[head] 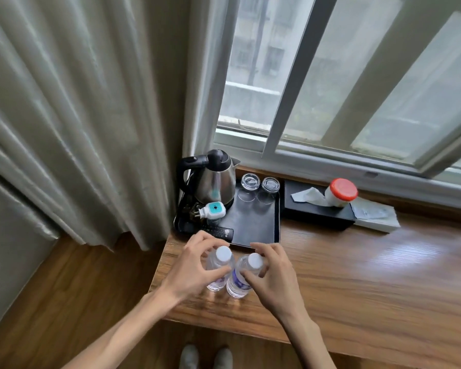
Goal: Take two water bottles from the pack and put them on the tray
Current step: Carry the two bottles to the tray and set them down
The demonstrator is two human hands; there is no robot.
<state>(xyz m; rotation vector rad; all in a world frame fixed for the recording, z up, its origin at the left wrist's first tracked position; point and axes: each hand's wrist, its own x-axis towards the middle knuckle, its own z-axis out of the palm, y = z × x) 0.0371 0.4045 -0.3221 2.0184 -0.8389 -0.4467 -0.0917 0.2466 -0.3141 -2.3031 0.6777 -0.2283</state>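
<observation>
Two clear water bottles with white caps stand side by side on the wooden table, just in front of the black tray (pixel 253 227). My left hand (pixel 194 267) grips the left bottle (pixel 220 270) around its neck. My right hand (pixel 273 275) grips the right bottle (pixel 244 278) the same way. Both bottle bases appear to rest on the table, near its left front corner. The pack is not in view.
On the tray stand a steel kettle (pixel 214 179), two upturned glasses (pixel 260 187), a white plug (pixel 210 210) and a remote (pixel 218 231). A black tissue box (pixel 317 209) with a red-lidded jar (pixel 339 193) lies to the right. Curtain hangs left; window behind.
</observation>
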